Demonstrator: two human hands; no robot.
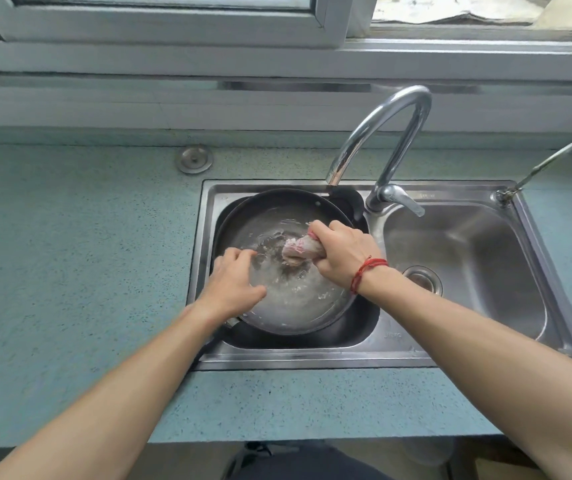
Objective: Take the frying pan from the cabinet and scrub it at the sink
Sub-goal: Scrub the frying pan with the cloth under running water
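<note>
Right hand (341, 252) grips a pink cloth (300, 251) in the frying pan (267, 216); left hand (234, 282)'s grip rests slack on its rim.

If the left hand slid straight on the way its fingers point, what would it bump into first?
Probably the cloth that the right hand grips in the pan; the left hand aims its fingers roughly there, though depth is unclear.
</note>
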